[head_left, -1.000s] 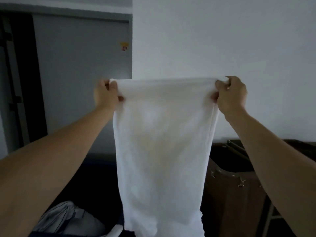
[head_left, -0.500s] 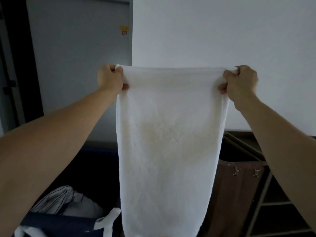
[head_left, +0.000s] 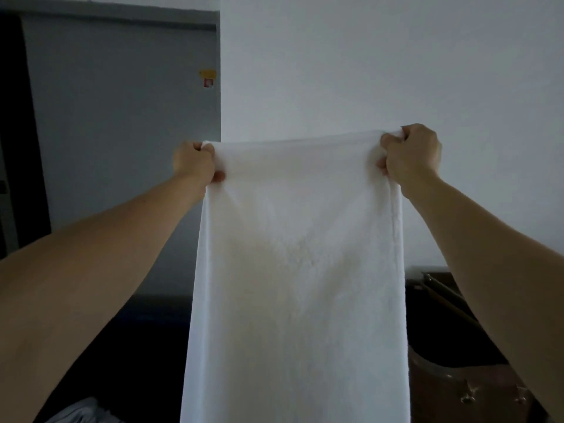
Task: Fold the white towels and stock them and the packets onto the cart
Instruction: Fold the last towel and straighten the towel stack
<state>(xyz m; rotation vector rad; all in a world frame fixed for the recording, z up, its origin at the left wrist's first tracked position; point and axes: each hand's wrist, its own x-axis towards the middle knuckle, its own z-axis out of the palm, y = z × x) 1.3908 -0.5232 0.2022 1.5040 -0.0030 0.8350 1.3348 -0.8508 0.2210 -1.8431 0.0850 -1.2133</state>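
Observation:
A long white towel (head_left: 293, 270) hangs straight down in front of me, stretched flat between both fists at arm's length. My left hand (head_left: 193, 161) grips its top left corner, fingers curled round the edge. My right hand (head_left: 412, 154) grips the top right corner, a little higher than the left. The towel's lower end runs out of the bottom of the view. No packets are visible.
A brown fabric cart bag (head_left: 476, 370) with a metal frame and clips stands at the lower right, partly behind the towel. Pale laundry (head_left: 76, 412) shows at the bottom left. A white wall (head_left: 381, 71) and a grey door (head_left: 122, 132) are ahead.
The view has tipped upward, so less of the cart and the laundry shows. Both hands keep the same grip on the towel's top corners; the right one now sits higher.

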